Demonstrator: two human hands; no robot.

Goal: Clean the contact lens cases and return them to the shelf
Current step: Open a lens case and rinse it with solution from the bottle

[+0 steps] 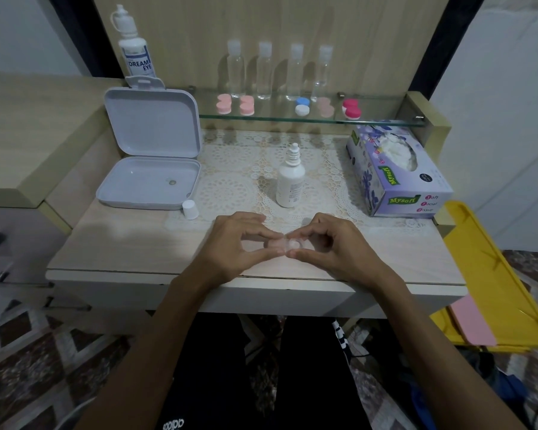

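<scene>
Both hands pinch one pale lens case at the near table edge: left hand, right hand. Just beyond stands an uncapped bottle. The open box at far left holds a small ring-shaped thing; more cases sit on the glass shelf.

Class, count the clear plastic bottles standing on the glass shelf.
4, in a row at the back of the glass shelf: first, second, third, fourth. None seems hidden.
</scene>
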